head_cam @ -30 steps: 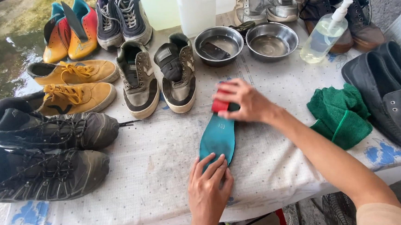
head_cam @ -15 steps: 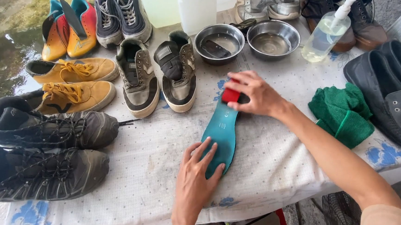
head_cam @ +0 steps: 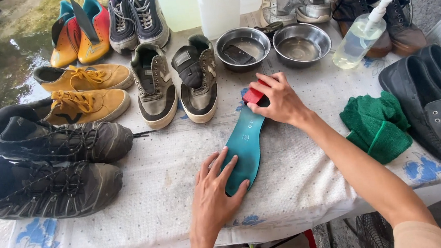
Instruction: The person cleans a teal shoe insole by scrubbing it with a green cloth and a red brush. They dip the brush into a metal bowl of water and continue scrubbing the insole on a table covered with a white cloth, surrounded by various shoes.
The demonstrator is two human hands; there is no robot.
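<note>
Since earlier frame, right hand with red brush shifted up toward insole top end. Left hand open, flat, pinning insole heel on desk. Scrubbing step; next stroke needs firm hold.

Tabletop: I see it covered by a pale dotted cloth with blue prints near the front corners.
Left edge: two dark hiking shoes, two mustard sneakers.
Far edge: two steel bowls, a clear pump bottle.
Middle: teal insole lying flat.
Right edge: green cloth, black shoes.
</note>
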